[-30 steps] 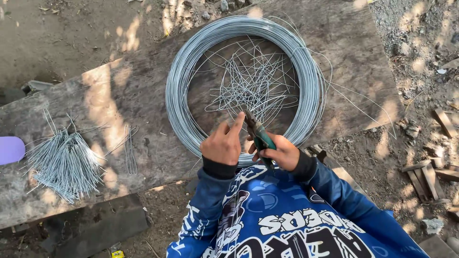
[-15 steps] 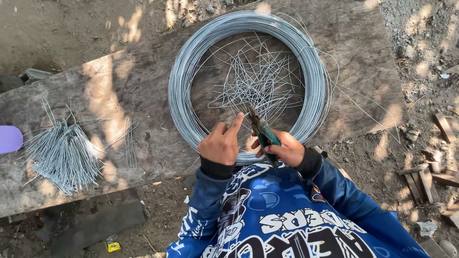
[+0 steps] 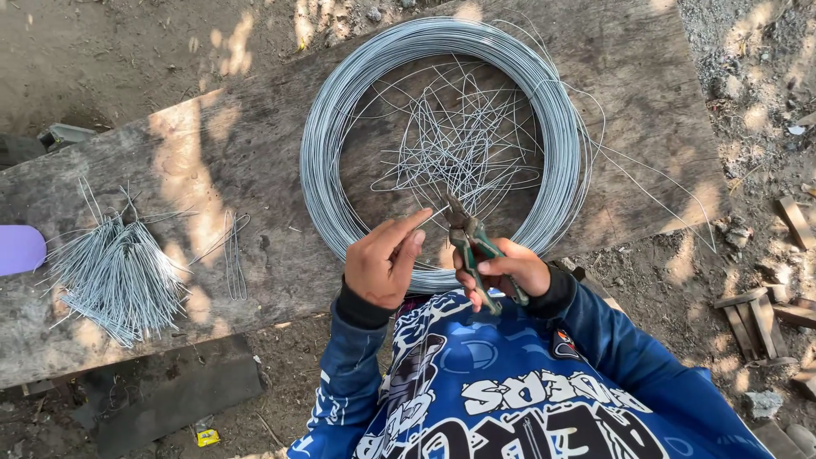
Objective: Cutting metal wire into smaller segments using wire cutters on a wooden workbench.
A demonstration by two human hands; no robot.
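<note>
A big coil of grey steel wire lies on a weathered wooden board, with loose tangled wire strands inside its ring. My right hand grips green-handled pliers, their jaws pointing up at the coil's near edge. My left hand is beside the pliers, index finger and thumb stretched toward the jaws, pinching a thin wire that is hard to make out. Blue printed sleeves cover both arms.
A pile of cut, bent wire pieces lies at the board's left end, with a single bent piece nearby. A purple object sits at the left edge. Wood scraps and stones litter the dirt at right.
Both hands stay at the coil's near edge with only small shifts. The view has shifted slightly, and the pliers have tilted a little.
</note>
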